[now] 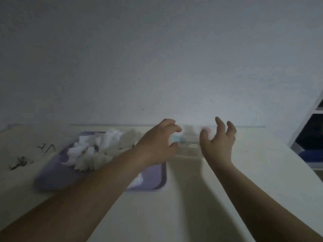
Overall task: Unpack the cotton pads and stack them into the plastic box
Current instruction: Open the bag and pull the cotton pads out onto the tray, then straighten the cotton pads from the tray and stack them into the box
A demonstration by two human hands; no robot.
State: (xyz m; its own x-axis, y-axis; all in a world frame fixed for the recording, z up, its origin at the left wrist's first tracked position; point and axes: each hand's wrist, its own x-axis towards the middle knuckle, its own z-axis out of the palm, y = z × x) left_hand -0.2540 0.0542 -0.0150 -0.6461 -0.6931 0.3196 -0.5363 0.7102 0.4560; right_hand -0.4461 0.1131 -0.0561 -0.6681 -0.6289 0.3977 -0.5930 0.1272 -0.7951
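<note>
We see our left hand (155, 145) and right hand (218, 142) empty, fingers half-curled apart, flanking a blurred clear plastic box (189, 135) beside a purple tray (153, 179) of white cotton pads (97, 151).

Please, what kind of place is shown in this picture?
Probably an indoor room, perhaps a home or small workroom: a cream tabletop stands against a bare pale wall, a purple rectangular tray holds loose white cotton pads, and a white shelf frame shows at right.
</note>
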